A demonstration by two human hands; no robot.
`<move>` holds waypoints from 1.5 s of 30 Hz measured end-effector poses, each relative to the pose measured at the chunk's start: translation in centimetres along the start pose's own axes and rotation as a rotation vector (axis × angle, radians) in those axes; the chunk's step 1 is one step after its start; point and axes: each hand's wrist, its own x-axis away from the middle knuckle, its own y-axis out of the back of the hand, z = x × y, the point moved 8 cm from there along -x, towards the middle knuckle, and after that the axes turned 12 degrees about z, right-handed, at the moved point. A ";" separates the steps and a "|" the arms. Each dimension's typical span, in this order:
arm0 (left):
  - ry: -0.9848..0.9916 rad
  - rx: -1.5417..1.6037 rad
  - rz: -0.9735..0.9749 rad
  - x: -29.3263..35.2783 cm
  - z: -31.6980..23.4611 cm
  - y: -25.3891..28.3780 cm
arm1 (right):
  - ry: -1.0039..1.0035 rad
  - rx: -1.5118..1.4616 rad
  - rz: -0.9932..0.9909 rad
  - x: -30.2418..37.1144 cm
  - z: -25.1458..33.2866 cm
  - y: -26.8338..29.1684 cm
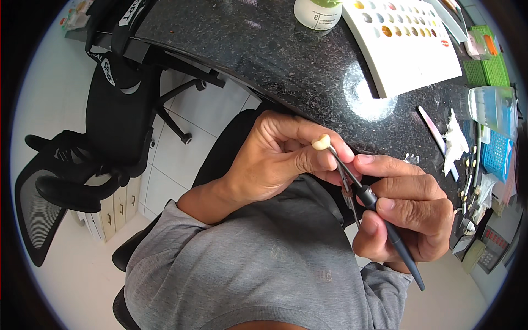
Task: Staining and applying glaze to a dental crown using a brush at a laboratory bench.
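Observation:
A small cream-coloured dental crown [320, 142] sits at the thumb and fingertips of my left hand [269, 157]. From under those fingers a thin metal forceps [347, 191] runs down toward my right hand; my left fingers are closed around its upper part. Between thumb and fingers, my right hand [415, 206] grips a slim dark brush [397, 245] like a pen. Its narrow front end points up-left and reaches the crown's side; whether it touches cannot be made out. The fingertips of both hands are close together over my lap, by the desk edge.
On the speckled black desk [264, 60] lie a white shade palette [412, 66], a white jar [318, 14], a pale pink-and-white stick tool [433, 129] and crumpled tissue [455, 140]. A clear container [492, 107] and blue basket [496, 157] stand at right. A black office chair [118, 115] is at left.

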 end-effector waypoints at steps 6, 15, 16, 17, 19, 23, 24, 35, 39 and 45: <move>-0.002 -0.016 -0.002 0.2 -0.1 0.0 | -0.002 -0.004 -0.008 0.0 0.0 -0.1; -0.017 -0.065 -0.006 0.7 -0.5 0.2 | 0.054 -0.004 -0.011 -0.2 -0.1 -0.5; 0.000 -0.066 -0.005 0.5 -0.4 0.2 | 0.046 0.001 -0.019 -0.1 0.0 -0.3; 0.005 -0.061 0.002 0.2 -0.3 0.1 | 0.038 0.006 -0.028 0.0 0.0 -0.2; -0.003 -0.064 0.011 0.1 -0.4 0.0 | 0.056 0.020 -0.025 -0.1 0.1 -0.2; 0.006 -0.062 -0.009 0.5 -0.4 0.2 | 0.095 0.034 -0.013 -0.4 0.2 -0.5; 0.003 -0.067 -0.010 0.5 -0.5 0.2 | 0.095 0.033 -0.011 -0.4 0.2 -0.6; 0.013 -0.055 -0.014 0.3 -0.3 0.2 | 0.092 0.021 -0.016 -0.1 0.1 -0.1; 0.011 -0.076 -0.028 0.8 -0.4 0.3 | 0.111 0.015 -0.004 -0.2 0.1 -0.4; 0.017 -0.020 -0.011 0.1 -0.1 0.0 | 0.044 0.042 -0.009 0.0 0.1 0.1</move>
